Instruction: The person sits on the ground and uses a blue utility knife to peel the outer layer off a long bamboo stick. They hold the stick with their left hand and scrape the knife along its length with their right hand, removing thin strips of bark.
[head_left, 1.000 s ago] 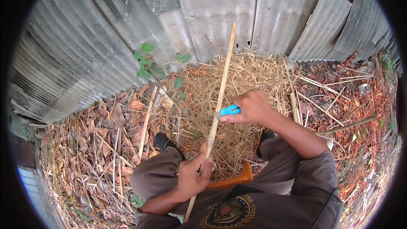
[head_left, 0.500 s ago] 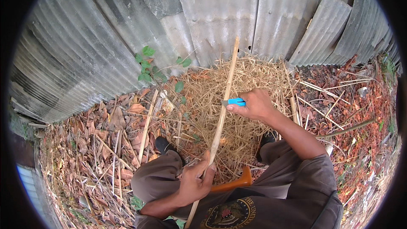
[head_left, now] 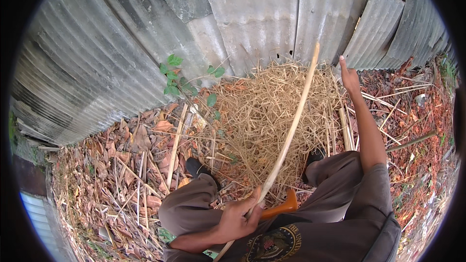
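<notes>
A long, pale, peeled wooden stick (head_left: 292, 128) runs slantwise from my lap up toward the metal fence, and its far end leans right. My left hand (head_left: 241, 217) is closed round its lower part. My right hand (head_left: 350, 78) is stretched far out to the right of the stick's tip, apart from it, with the thumb pointing up. The blue utility knife seen in this hand half a second ago is hidden now; the fingers are curled and mostly turned away. Between my legs lies a smooth orange curved handle (head_left: 282, 206).
A heap of straw-like shavings (head_left: 276, 102) lies between my feet and the corrugated metal fence (head_left: 257, 24). Dry leaves (head_left: 116, 184) and loose sticks (head_left: 175, 145) cover the ground on the left. More cut sticks (head_left: 371, 99) lie at the right. A green leafy plant (head_left: 172, 75) grows by the fence.
My right hand has left the stick and swung outward, up and right. The stick's far end has tilted to the right, while my left hand keeps hold of it. The blue knife has gone from sight.
</notes>
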A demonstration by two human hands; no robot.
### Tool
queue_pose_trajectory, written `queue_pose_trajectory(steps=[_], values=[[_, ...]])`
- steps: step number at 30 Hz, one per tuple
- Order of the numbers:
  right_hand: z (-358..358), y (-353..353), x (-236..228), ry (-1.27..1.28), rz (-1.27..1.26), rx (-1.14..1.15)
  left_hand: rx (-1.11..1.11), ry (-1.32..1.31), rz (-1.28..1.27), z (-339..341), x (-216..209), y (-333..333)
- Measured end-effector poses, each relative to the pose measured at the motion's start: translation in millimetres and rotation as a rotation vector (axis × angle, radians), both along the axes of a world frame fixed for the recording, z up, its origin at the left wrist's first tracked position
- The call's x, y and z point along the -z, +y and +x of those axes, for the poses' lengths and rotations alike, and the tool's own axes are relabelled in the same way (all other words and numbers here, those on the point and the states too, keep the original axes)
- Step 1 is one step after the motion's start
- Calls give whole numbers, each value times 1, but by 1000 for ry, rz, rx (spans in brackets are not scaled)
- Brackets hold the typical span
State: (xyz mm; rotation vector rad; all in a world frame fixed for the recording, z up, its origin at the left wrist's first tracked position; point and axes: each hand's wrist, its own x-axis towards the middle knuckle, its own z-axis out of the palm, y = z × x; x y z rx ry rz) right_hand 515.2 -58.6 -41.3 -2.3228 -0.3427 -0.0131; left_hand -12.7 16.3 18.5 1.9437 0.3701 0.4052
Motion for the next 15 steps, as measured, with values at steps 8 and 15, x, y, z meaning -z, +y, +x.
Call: queue_pose_trajectory(steps=[8,15], values=[[-117,43,-38,16,-114,-544,-234,0,-305,24,8,25],[-195,49,-61,-130,-202,-837,-270,-66,-363,33,23,35]])
